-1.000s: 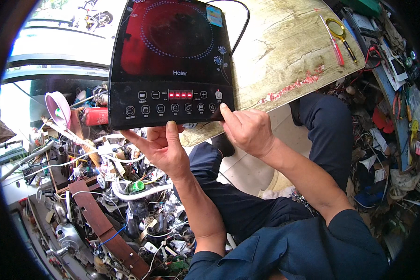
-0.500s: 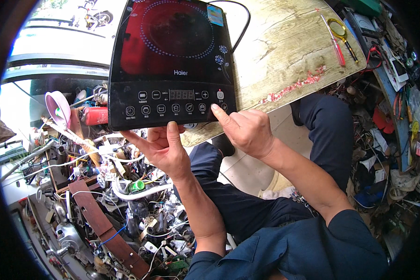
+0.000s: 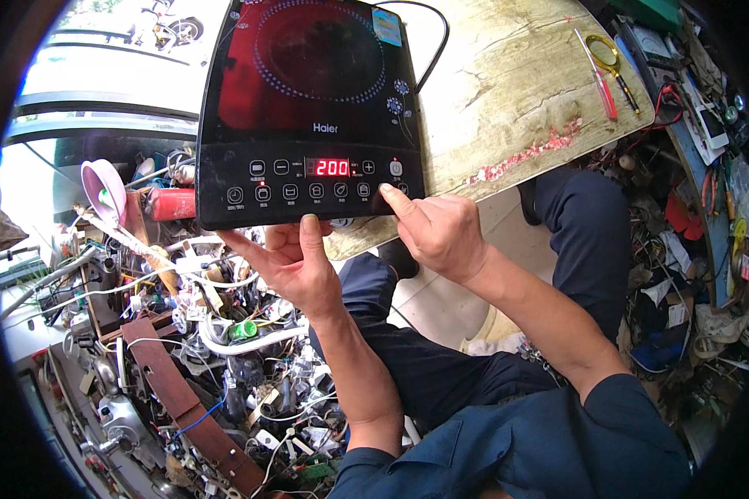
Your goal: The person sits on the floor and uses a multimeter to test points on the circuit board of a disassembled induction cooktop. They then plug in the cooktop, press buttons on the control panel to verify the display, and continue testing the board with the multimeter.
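Observation:
A black induction cooker [image 3: 308, 137] with a ring of dots on its glass lies at the table's left side, its front overhanging the edge. Red digits glow on its display [image 3: 328, 167], with small red lights near two buttons. My left hand [image 3: 300, 262] grips the front edge, thumb on the rim and other fingers reaching underneath, partly hidden. On the panel's right end, just below the power button [image 3: 396, 168], rests the index fingertip of my right hand [image 3: 441, 233]. The other right fingers are curled in with nothing visible in them.
Red crumbs [image 3: 528, 154] lie along the edge of the wood-patterned table [image 3: 491, 75]. A red-handled screwdriver [image 3: 603, 91] and a yellow magnifying glass [image 3: 602, 51] sit at its right. A black cord [image 3: 443, 41] loops behind the cooker. Piled parts and wires [image 3: 250, 366] fill the lower left.
The display has gone from dark to lit red digits, and a red light has come on above a lower button. The cooker and both hands have shifted very slightly right.

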Demonstrator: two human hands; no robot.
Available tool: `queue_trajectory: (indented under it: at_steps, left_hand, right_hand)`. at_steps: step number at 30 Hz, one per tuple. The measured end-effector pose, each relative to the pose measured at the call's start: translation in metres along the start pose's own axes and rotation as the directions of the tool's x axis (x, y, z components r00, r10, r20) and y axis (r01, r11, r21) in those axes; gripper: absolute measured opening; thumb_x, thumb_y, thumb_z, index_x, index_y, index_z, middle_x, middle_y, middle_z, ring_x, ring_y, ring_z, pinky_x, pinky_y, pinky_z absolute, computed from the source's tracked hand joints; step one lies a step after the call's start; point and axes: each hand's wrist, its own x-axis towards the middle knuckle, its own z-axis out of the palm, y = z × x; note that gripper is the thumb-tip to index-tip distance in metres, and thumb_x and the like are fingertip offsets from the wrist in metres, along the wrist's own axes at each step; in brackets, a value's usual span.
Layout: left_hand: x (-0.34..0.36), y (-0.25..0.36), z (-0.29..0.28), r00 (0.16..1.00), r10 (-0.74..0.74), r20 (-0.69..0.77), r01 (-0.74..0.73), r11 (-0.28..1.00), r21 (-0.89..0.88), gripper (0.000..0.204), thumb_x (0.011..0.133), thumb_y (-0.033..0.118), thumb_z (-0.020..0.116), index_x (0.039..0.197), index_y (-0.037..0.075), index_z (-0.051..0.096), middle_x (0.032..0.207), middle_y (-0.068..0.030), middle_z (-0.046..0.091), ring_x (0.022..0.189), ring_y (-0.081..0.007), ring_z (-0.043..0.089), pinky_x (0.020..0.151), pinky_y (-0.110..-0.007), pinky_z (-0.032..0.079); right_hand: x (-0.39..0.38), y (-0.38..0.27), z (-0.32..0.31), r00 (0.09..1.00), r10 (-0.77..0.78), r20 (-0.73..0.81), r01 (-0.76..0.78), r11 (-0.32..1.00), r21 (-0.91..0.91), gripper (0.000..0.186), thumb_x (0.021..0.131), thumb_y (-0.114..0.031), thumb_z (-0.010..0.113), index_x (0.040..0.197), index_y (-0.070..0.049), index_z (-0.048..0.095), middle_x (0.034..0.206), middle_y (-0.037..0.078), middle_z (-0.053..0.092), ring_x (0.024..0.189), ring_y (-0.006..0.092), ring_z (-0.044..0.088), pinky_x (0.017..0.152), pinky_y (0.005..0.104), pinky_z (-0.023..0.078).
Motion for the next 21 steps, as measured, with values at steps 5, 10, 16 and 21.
queue_trajectory:
  at_steps: [5,10,16,21]
  left_hand:
    - [0.0005,-0.0002,0.0007,1.0,0.012,0.006,-0.012,1.0,-0.011,0.105,0.093,-0.01,0.065,0.165,0.014,-0.008,0.105,-0.0125,0.07,0.081,-0.0122,0.068,0.071,-0.028,0.061]
    - [-0.0002,0.0023,0.0044,1.0,0.01,0.004,-0.01,1.0,-0.019,0.106,0.093,-0.01,0.065,0.165,0.014,-0.009,0.103,-0.0119,0.07,0.079,-0.012,0.067,0.071,-0.027,0.059]
    - [-0.0007,0.0049,0.0065,1.0,0.009,0.004,-0.009,1.0,0.003,0.106,0.093,-0.01,0.065,0.165,0.014,-0.009,0.1,-0.0111,0.07,0.077,-0.0114,0.066,0.071,-0.026,0.058]
    - [-0.0015,0.0046,0.0082,1.0,0.004,-0.008,-0.004,1.0,-0.018,0.106,0.093,-0.01,0.065,0.165,0.013,-0.009,0.098,-0.0108,0.069,0.077,-0.0113,0.066,0.071,-0.026,0.057]
  right_hand:
    - [0.0016,-0.0007,-0.0016,1.0,0.019,-0.009,-0.019,0.999,0.032,0.043,0.081,-0.004,0.063,0.122,0.001,0.069,0.059,0.002,0.054,0.049,0.0172,0.058,0.046,0.0325,0.045]
    - [0.0013,0.0,-0.0021,0.999,0.024,-0.04,-0.022,0.999,0.049,0.04,0.082,-0.003,0.065,0.122,0.0,0.069,0.059,0.003,0.054,0.048,0.0185,0.059,0.046,0.0334,0.046]
    - [-0.0008,0.0019,-0.0019,0.999,0.034,-0.033,-0.032,0.998,0.058,0.041,0.082,-0.002,0.066,0.123,0.0,0.069,0.058,0.003,0.054,0.048,0.019,0.058,0.045,0.0336,0.046]
    - [-0.0002,0.0033,-0.0021,0.999,0.023,-0.038,-0.021,0.998,0.058,0.042,0.082,-0.002,0.065,0.124,0.0,0.069,0.059,0.003,0.054,0.048,0.0189,0.058,0.046,0.0336,0.046]
